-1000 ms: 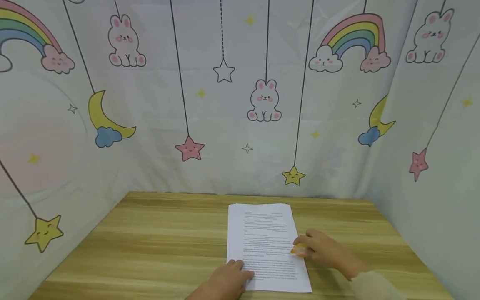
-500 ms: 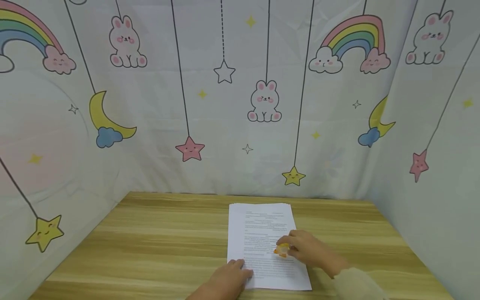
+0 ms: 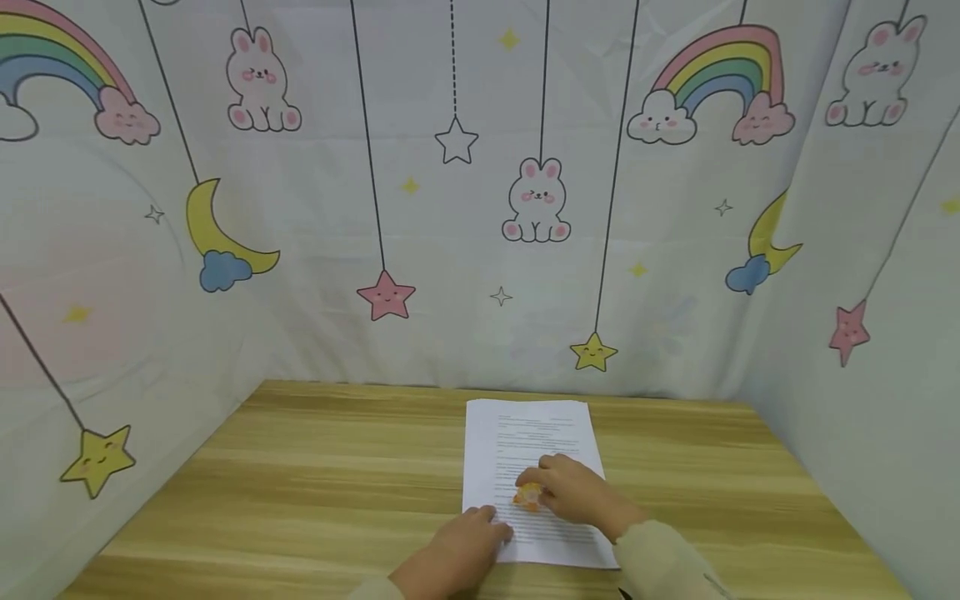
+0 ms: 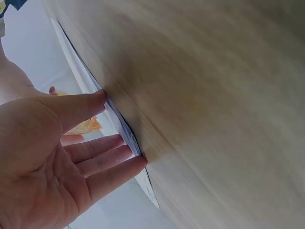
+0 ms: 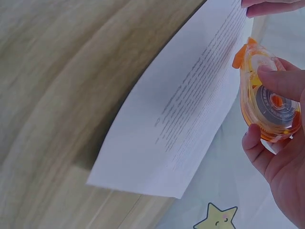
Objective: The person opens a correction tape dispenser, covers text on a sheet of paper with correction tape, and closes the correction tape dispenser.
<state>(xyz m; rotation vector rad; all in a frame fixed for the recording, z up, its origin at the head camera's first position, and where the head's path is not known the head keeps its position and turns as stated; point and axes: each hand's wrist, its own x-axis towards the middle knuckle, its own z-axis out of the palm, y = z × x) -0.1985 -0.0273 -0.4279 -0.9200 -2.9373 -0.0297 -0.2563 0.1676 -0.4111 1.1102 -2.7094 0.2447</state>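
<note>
A stack of printed paper sheets (image 3: 540,429) lies on the table. My left hand (image 3: 461,548) rests on its lower left edge; in the left wrist view the fingers (image 4: 116,176) and thumb are stretched out, their tips at the sheets' edge. Over the middle of the printed text, my right hand (image 3: 576,493) holds an orange see-through correction tape (image 3: 527,497). Seen from the right wrist, the thumb lies on one side of the correction tape (image 5: 269,107), with fingers behind and below it. The orange tip points toward the page; whether it touches the paper I cannot tell.
The wood-grain table (image 3: 337,475) reaches back to a white curtain (image 3: 450,225) printed with rabbits, stars, moons and rainbows. The curtain also closes in the left and right sides. Bare tabletop lies on both sides of the paper.
My right hand has moved left with the correction tape, from the paper's right edge to over the middle of the text. The left hand stays on the paper's left edge.
</note>
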